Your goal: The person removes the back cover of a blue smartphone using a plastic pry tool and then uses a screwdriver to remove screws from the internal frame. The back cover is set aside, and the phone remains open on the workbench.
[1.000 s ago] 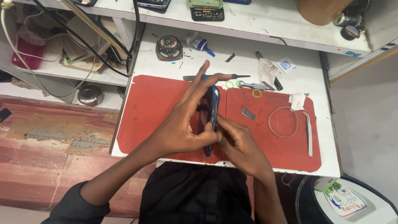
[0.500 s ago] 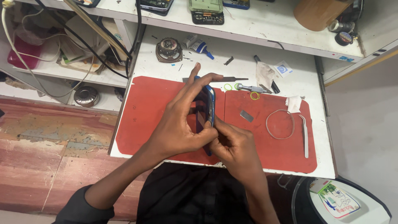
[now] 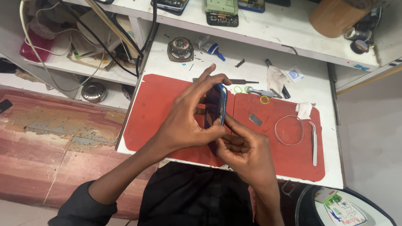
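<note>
A blue-edged phone (image 3: 216,105) with a dark screen stands on its long edge above the red work mat (image 3: 146,113). My left hand (image 3: 186,117) wraps over its left face, fingers reaching along the top edge and thumb pressing near the lower end. My right hand (image 3: 245,151) grips the phone's lower end from the right, with a finger laid along the blue edge. The phone's far face is hidden by my left hand.
On the mat lie a small metal plate (image 3: 255,119), a white wire loop (image 3: 289,129), tweezers (image 3: 313,142) and yellow-green rings (image 3: 264,99). Behind stand a round speaker (image 3: 180,49), a glue tube (image 3: 211,46), a screwdriver (image 3: 260,91) and a shelf with phones (image 3: 221,9).
Both hands keep hold of the phone. My left index finger has curled down from pointing up and now rests over the phone's top edge.
</note>
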